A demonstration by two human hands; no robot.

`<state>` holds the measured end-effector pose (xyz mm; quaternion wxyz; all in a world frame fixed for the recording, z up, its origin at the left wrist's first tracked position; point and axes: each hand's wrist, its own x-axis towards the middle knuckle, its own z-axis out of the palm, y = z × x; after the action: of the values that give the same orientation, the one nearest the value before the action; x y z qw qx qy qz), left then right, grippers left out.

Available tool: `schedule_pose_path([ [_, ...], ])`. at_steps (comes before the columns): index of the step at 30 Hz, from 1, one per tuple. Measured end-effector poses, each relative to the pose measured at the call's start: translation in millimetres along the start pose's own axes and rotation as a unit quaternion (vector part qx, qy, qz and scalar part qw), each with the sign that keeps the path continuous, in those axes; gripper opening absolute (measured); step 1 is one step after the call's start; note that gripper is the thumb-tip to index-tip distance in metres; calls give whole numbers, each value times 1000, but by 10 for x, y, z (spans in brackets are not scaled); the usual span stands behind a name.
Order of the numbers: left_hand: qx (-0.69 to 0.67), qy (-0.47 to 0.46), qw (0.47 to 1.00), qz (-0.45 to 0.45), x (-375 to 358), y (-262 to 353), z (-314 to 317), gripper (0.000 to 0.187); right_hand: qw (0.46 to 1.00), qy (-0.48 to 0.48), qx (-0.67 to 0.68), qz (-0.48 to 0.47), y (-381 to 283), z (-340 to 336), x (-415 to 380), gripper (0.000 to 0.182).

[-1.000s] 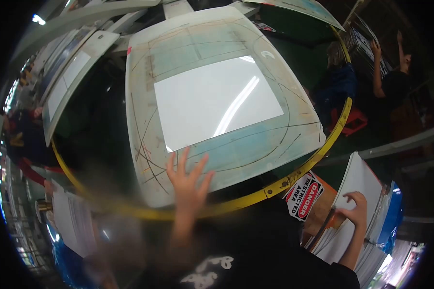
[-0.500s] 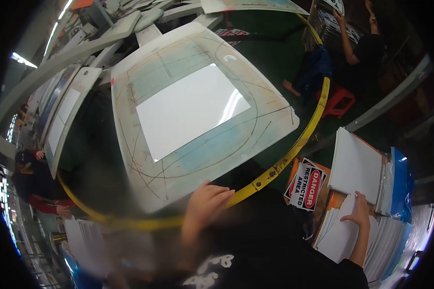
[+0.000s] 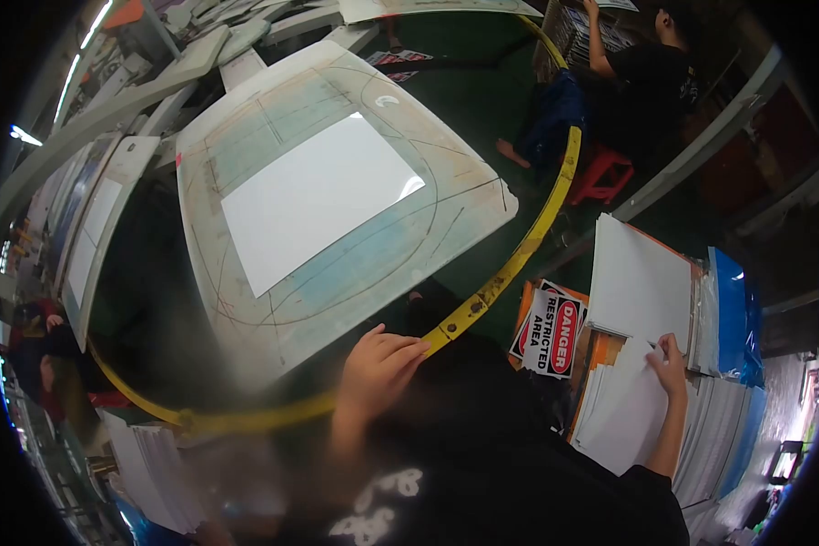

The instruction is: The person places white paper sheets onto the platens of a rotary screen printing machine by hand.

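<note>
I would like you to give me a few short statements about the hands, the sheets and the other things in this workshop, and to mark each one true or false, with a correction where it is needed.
1. A white sheet lies on the large board. True.
2. The left hand is at the yellow rail. True.
3. The right hand is at that rail too. False: it is at the stacked white sheets.
4. The danger sign lies with its print hidden. False: its print faces up, and "RESTRICTED AREA" can be read.
5. A red stool is in view. True.
</note>
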<state>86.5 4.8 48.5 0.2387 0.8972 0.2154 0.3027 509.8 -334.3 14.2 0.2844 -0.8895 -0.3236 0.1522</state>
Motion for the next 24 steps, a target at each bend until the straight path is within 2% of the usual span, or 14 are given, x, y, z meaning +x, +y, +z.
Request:
schedule_pose_path([
  [3,-14,-14,1000,-4,24,55,-57,15,988,2,-143,49,-176,-144,-38,32],
  [4,-11,-17,1000,1,21,50,-58,15,985,41,-163,47,-436,-138,-83,44],
  [6,-7,-19,1000,10,14,46,-28,17,978,55,-199,30,-607,-190,-36,43],
  [9,-79,-37,996,4,63,132,77,17,964,99,-247,-24,-1080,-236,128,44],
  [10,-121,-77,989,-22,84,190,139,24,957,118,-261,-45,-1338,-231,193,45],
  [12,-200,-158,964,-71,134,371,323,38,964,85,-243,-64,-2020,-223,300,46],
  [14,-281,-244,923,-98,228,562,458,54,953,83,-239,-167,-2526,-104,380,42],
  [16,-369,-305,875,-73,302,698,520,67,928,77,-199,-305,-2893,117,462,43],
  [17,-410,-336,845,-65,338,767,551,73,921,42,-210,-327,-3093,220,464,42],
  [19,-410,-376,822,-121,413,941,394,72,891,24,-249,-380,-3446,434,409,45],
  [21,-503,-350,780,-127,336,941,519,66,857,12,-231,-461,-3573,624,469,47],
  [23,-516,-329,778,-144,305,926,550,59,866,-7,-228,-445,-3720,730,431,49],
  [24,-485,-321,798,-159,313,942,507,56,871,-18,-225,-436,-3771,766,423,50],
])
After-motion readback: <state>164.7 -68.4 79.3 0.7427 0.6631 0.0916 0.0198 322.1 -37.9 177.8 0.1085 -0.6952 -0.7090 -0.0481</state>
